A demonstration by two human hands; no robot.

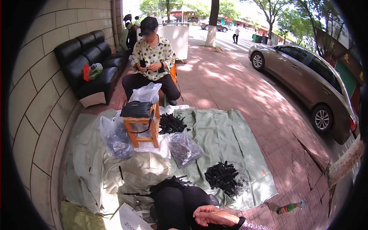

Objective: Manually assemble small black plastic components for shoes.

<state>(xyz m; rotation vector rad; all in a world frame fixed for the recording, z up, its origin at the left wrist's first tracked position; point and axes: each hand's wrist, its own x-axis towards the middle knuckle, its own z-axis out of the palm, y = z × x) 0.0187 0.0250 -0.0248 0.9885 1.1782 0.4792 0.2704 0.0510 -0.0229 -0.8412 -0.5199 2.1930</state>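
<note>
My right hand (211,215) comes in from the lower right, a dark band at its wrist, and hovers over my black-clad thigh. Its fingers are curled in; whatever they hold, if anything, is hidden. My left hand is out of view. Just beyond my knees lies a heap of black strips (168,184), partly hidden by my legs. To the right is a larger pile of black strip-like pieces (223,177), with small dark bits scattered beside it. A single black strip (121,172) lies apart on the left of the sheet.
Green-grey sheeting (245,153) covers the ground. A wooden stool (140,132) bears a black handbag (136,109); filled plastic bags (185,147) stand near it. Opposite sits a person (153,57) handling black pieces. A black sofa (92,65), green bottle (287,208) and parked car (303,76) surround the spot.
</note>
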